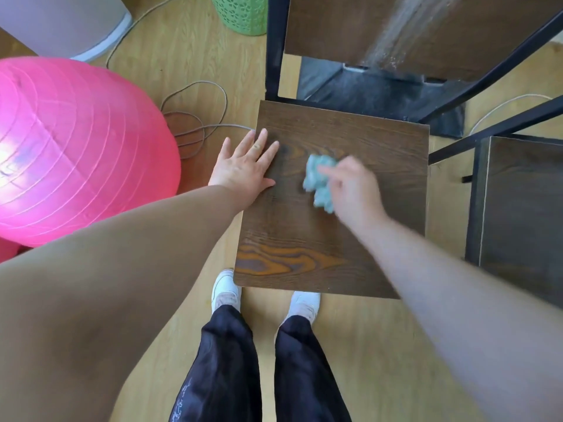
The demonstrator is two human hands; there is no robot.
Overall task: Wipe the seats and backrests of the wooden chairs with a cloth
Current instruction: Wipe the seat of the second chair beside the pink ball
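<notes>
My right hand (350, 190), blurred, curls its fingers over the bunched teal cloth (320, 178) near the middle of the chair seat (304, 254). The cloth looks soft, light and crumply, so I judge an overhand grip pressing down suits it. My left hand (243, 166) lies flat, fingers straight, on the seat's left edge. Lettering on my trouser leg (225, 360), below the seat, is too small to read.

Left hand (243, 169) flat on dark wooden seat (320, 239), blurred right hand (353, 190) gripping teal cloth (318, 178)
</notes>
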